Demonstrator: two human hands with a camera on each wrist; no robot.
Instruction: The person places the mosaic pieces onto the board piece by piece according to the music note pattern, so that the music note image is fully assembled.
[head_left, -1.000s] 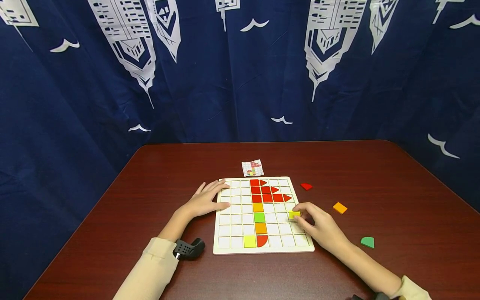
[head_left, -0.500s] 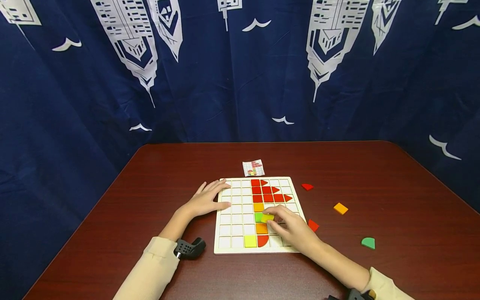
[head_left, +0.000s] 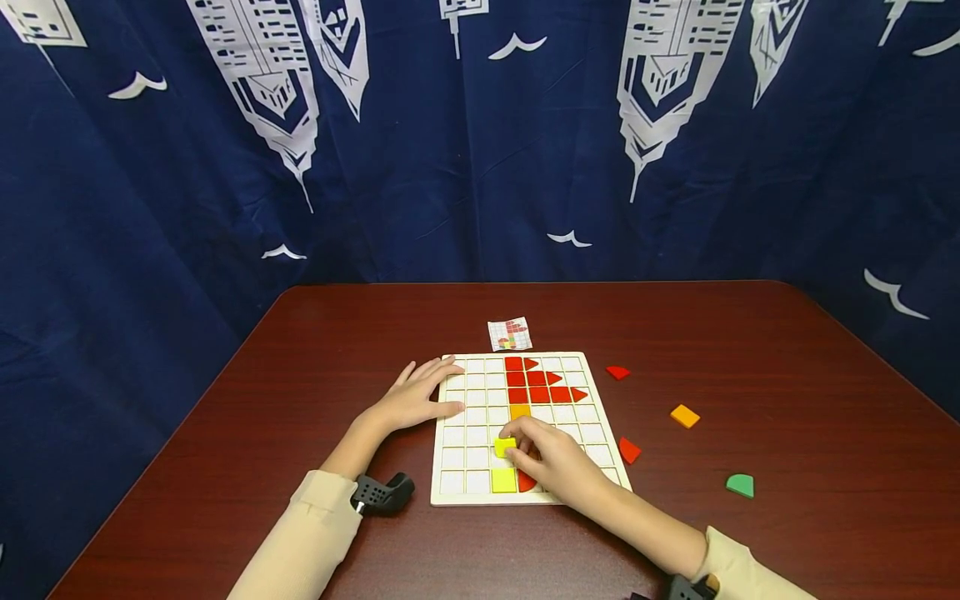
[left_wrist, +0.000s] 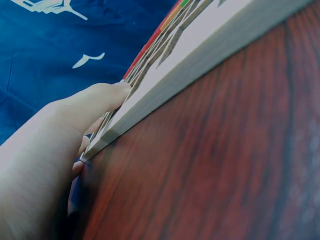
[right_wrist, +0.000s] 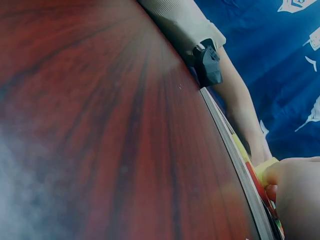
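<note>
A white gridded board [head_left: 453, 482] lies on the table, bearing red squares [head_left: 538, 394] and red triangles in its upper rows. Below them are an orange square [head_left: 519, 411], a yellow square [head_left: 503, 481] and a round-edged red tile [head_left: 527, 482]. My right hand [head_left: 555, 458] pinches another yellow square tile [head_left: 504, 448] between thumb and fingers, over the cells just above the placed yellow one. The hand hides part of the middle column. My left hand [head_left: 408, 400] rests on the board's left edge with fingers extended; the left wrist view shows its thumb [left_wrist: 107, 95] on top.
A small printed card [head_left: 510, 333] lies beyond the board. To the right are a red tile [head_left: 618, 372], a second red tile [head_left: 629, 450] near the board's edge, an orange square [head_left: 685, 416] and a rounded green tile [head_left: 741, 485]. A blue curtain [head_left: 465, 167] hangs behind.
My right hand has carried the yellow square tile leftward from the board's right side, past the middle column. The red tile beside the right edge has come into view. My left hand stays put.
</note>
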